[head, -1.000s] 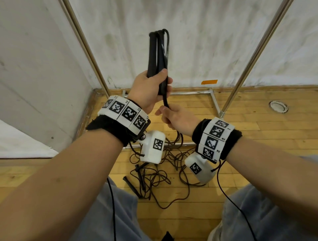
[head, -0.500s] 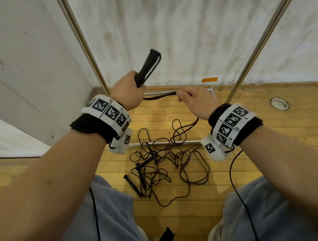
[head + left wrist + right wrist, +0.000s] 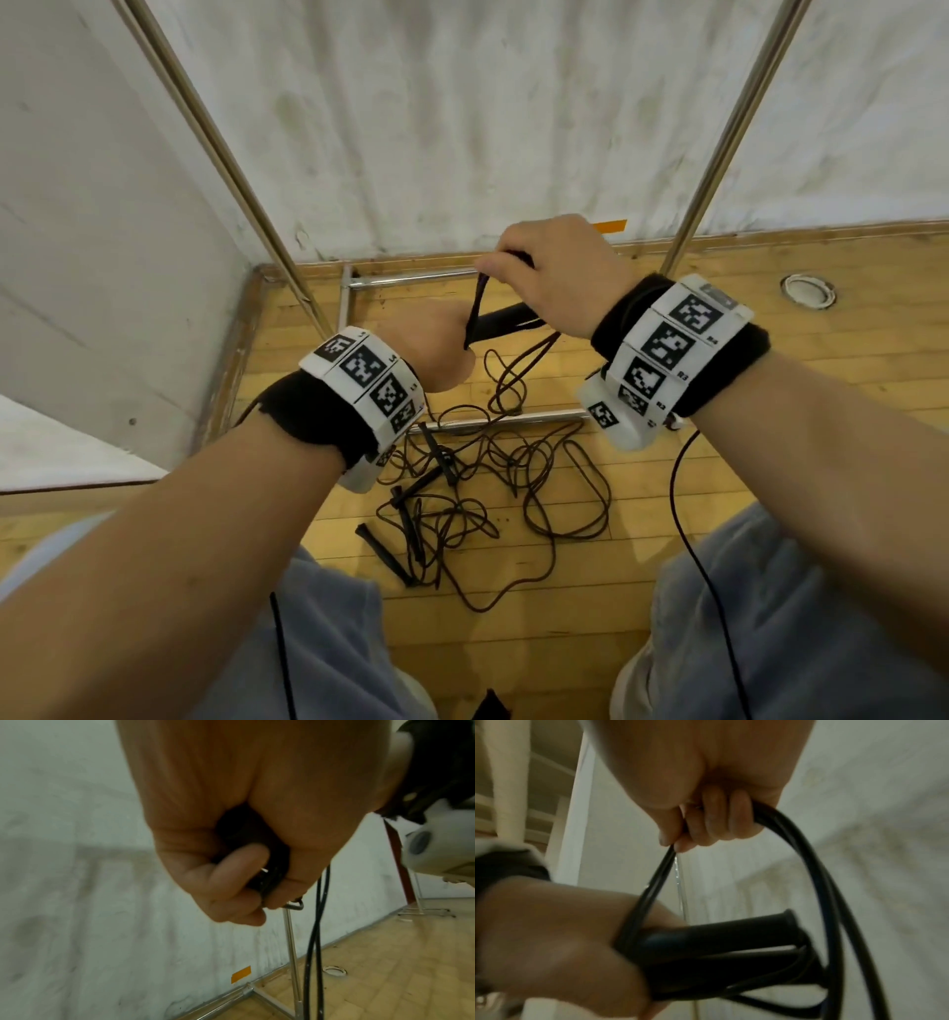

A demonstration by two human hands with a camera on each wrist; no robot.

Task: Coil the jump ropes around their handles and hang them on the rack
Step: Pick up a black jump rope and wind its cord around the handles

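Observation:
My left hand [image 3: 434,344] grips a pair of black jump-rope handles [image 3: 500,325] that lie nearly level and point right; the same handles [image 3: 721,943] fill the lower part of the right wrist view. My right hand [image 3: 554,277] is just above them and pinches a doubled length of the black rope [image 3: 805,866], which arcs over the handles' ends. The rope's slack [image 3: 518,370] hangs down to the floor. In the left wrist view my fingers [image 3: 231,880] are curled round the handles, and two strands of rope [image 3: 315,943] drop below them.
A tangle of other black jump ropes [image 3: 477,493] with loose handles [image 3: 385,552] lies on the wooden floor between my knees. The metal rack's slanted poles [image 3: 226,159] and base bars [image 3: 411,280] stand against the white wall. A round floor socket [image 3: 807,290] is at the right.
The left hand has tipped the handles from upright down to nearly level and lowered them. The right hand has carried the rope up and over, from below the handles to above them.

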